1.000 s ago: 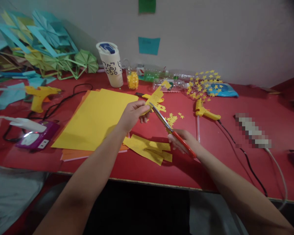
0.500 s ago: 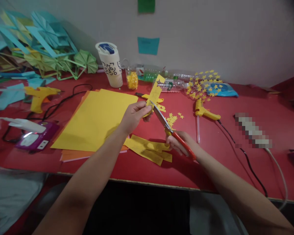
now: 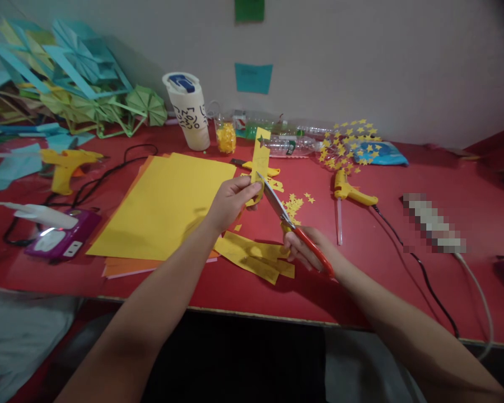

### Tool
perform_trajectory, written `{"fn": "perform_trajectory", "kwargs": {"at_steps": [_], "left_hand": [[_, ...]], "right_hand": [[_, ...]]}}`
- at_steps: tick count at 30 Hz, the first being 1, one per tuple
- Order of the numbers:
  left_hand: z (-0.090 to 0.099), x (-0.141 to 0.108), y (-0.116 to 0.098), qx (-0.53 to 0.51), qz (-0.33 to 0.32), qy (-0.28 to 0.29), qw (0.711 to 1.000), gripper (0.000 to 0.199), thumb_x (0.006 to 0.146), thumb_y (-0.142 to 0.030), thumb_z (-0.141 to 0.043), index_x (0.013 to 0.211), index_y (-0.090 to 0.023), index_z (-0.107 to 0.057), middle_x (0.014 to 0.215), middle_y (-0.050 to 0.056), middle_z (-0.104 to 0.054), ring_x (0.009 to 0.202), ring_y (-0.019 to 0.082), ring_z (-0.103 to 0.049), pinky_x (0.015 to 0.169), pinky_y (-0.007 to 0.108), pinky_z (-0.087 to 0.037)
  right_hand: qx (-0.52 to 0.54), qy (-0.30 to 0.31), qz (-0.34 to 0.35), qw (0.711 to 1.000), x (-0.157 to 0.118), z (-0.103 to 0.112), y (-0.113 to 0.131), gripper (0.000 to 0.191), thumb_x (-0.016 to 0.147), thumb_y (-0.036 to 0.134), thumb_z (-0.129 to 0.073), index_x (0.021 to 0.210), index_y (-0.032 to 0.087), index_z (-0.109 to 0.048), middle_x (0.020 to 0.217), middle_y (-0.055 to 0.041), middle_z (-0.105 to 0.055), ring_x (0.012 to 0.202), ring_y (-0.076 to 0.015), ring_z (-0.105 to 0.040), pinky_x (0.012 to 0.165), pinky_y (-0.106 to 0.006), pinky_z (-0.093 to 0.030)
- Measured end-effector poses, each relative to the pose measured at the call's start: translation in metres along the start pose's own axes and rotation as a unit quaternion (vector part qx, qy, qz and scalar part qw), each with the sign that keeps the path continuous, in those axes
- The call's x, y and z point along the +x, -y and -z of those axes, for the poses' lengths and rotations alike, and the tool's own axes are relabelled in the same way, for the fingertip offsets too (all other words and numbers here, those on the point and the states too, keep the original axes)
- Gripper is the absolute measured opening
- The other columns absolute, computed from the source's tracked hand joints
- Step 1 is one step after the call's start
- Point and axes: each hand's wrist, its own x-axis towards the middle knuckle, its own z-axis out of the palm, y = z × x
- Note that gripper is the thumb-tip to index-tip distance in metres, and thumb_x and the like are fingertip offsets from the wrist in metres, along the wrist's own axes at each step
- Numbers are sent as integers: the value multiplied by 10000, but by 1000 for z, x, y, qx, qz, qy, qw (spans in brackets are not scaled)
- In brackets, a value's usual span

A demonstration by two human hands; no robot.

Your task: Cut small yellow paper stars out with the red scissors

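Observation:
A yellow paper strip (image 3: pixel 261 157) with a star-shaped notch near its top stands upright, pinched in my left hand (image 3: pixel 234 200). My right hand (image 3: pixel 307 248) is closed around the red handles of the scissors (image 3: pixel 283 211), whose blade tips meet the strip close to my left thumb. Below the hands lie several cut yellow strips (image 3: pixel 252 254) on the red table. Small yellow stars (image 3: pixel 293 208) form a pile behind the scissors. Left of my hands is a stack of yellow sheets (image 3: pixel 163 201) with orange ones beneath.
A white tumbler (image 3: pixel 189 115), a cup of yellow pieces (image 3: pixel 226 137) and plastic bottles (image 3: pixel 292 146) line the wall. Yellow glue guns rest left (image 3: pixel 69 168) and right (image 3: pixel 353 193), the right one's cord trailing forward. A purple power strip (image 3: pixel 63 240) sits at left.
The strip in my left hand has turned more upright, its top shifting left. A small yellow piece now shows on the table below my left hand. The scissors have barely moved.

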Motion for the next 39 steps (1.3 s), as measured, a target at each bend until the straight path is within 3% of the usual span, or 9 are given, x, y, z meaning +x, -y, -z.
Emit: {"fn": "perform_trajectory", "kwargs": {"at_steps": [14, 23, 28, 31, 34, 39], "left_hand": [[3, 1, 3, -25, -6, 14, 1000, 239, 769, -262, -552, 562, -151, -505, 555, -22, -482, 489, 49, -480, 482, 205, -425], [8, 0, -4, -24, 11, 22, 999, 263, 768, -247, -561, 531, -149, -505, 519, -19, -492, 475, 49, -482, 471, 195, -415], [12, 2, -3, -30, -2, 0, 1000, 198, 756, -247, -574, 586, -153, -536, 557, -16, -555, 479, 54, -523, 493, 199, -437], [14, 4, -2, -29, 11, -18, 999, 131, 753, -260, -571, 666, -162, -564, 563, -25, -565, 419, 42, -482, 408, 182, -359], [14, 5, -1, -21, 22, -50, 998, 103, 731, -244, -577, 663, -169, -559, 471, -59, -460, 363, 20, -352, 359, 168, -247], [15, 5, -1, 8, 9, -73, 997, 115, 705, -229, -606, 614, -170, -569, 454, -58, -378, 409, 30, -308, 387, 177, -228]], "right_hand": [[-16, -12, 2, 1000, -1, 2, 3, 457, 687, 624, -605, 601, 202, -452, 458, 54, -412, 386, -84, -438, 337, -214, -335], [-25, -11, 4, 1000, 0, 8, 2, 447, 691, 607, -624, 621, 190, -478, 488, 35, -491, 342, -52, -373, 338, -216, -328], [-41, -19, 9, 999, 1, 10, 0, 485, 693, 646, -592, 591, 199, -437, 421, 58, -449, 298, -48, -357, 326, -208, -314], [-50, -19, 8, 999, 2, 11, 1, 493, 701, 655, -576, 594, 195, -438, 442, 51, -477, 298, -46, -363, 341, -212, -339], [-60, -14, -2, 998, 1, 11, 4, 491, 697, 654, -581, 607, 191, -443, 467, 46, -486, 310, -49, -375, 354, -217, -343], [-77, -5, -5, 997, 2, 12, 2, 476, 697, 640, -598, 633, 192, -451, 480, 47, -472, 330, -57, -376, 353, -216, -317]]}}
